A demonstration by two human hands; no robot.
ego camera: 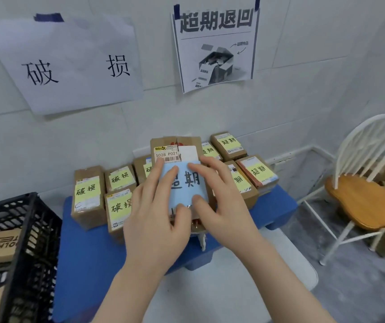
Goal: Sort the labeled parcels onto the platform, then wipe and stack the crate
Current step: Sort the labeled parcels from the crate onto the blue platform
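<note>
Left hand [156, 206] and right hand [221, 201]: both laid flat, fingers nearly straight, pressing a blue label [188, 183] (marked 超期) against a cardboard parcel [175, 148]. Parcel: over the blue platform [89, 241], amid yellow-labelled parcels [86, 194]. Black crate [24, 229]: at left.

Both bare arms reach forward and come close together. The left hand [161, 206] and the right hand [220, 201] lie side by side, backs facing up. Their fingers are straight and a little spread. The two thumbs point toward each other, very near.
</note>
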